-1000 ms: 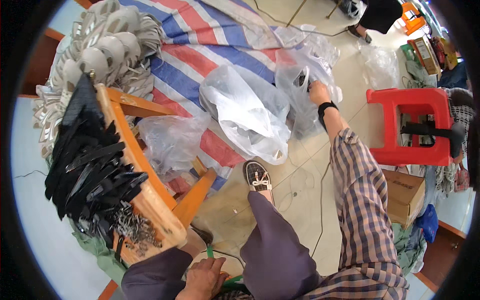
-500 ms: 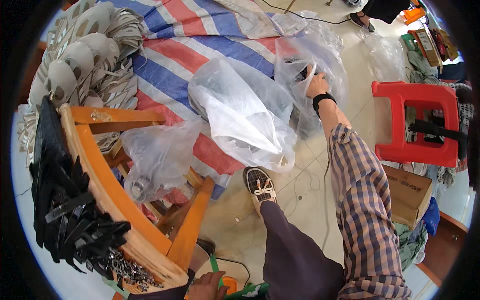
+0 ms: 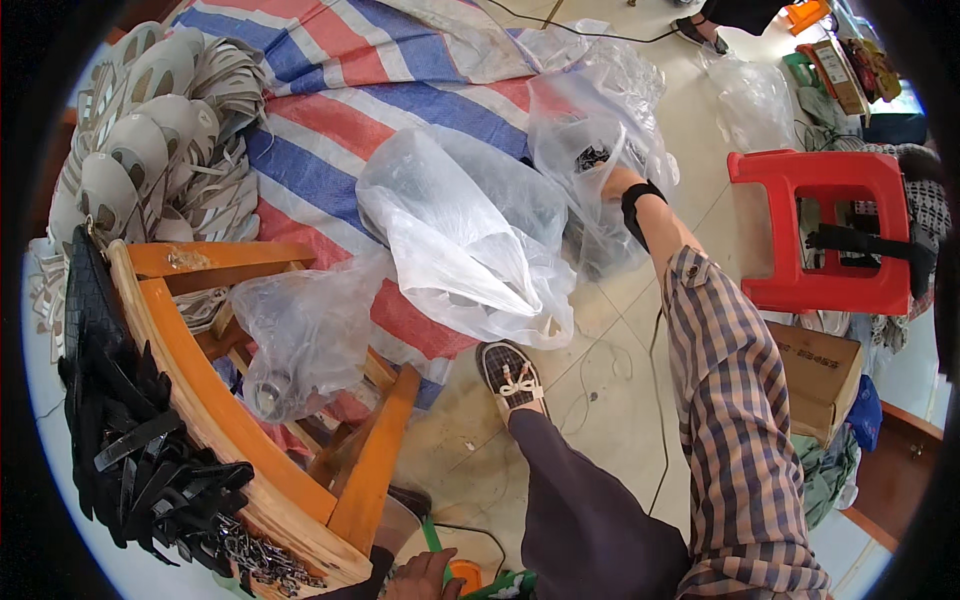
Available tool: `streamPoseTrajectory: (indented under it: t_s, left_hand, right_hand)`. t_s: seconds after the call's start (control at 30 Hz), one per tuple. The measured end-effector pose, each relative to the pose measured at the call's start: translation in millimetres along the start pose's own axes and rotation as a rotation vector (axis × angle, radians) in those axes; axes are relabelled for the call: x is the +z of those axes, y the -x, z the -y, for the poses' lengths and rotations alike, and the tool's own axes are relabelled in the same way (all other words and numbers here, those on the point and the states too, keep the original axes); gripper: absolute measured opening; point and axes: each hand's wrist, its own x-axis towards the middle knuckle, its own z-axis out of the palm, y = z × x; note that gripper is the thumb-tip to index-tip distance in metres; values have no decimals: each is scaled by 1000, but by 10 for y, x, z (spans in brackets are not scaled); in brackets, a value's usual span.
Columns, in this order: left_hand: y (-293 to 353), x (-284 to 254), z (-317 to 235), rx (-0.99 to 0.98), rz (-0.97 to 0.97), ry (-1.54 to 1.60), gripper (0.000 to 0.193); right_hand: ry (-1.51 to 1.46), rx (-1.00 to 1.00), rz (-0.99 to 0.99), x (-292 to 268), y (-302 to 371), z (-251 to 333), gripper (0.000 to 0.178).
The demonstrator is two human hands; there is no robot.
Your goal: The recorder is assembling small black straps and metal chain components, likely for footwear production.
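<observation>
Striped tarp [image 3: 330,120] underfoot — our right hand [image 3: 612,182] reaches inside clear bag [image 3: 600,120], grip seemingly closed on dark pieces; we should steady the bag's mouth.

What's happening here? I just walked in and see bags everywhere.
A person in a checked shirt sits above a striped tarp on the floor. Their right hand reaches out into a clear plastic bag with small dark pieces in it. Their left hand is low by the bottom edge, on something orange and green. More clear bags lie on the tarp, beside a wooden frame loaded with black straps. A red stool stands to the right.
</observation>
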Motion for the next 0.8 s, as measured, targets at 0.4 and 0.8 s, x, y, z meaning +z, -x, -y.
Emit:
streamPoseTrajectory:
  t_s: [0.4,0.8]
  left_hand:
    - [25,56,-4,-24,6,9,38]
    - [27,98,14,13,-19,-10,37]
  right_hand:
    - [-63,328,-269,-46,299,848,29]
    - [-468,67,-824,163,159,442,38]
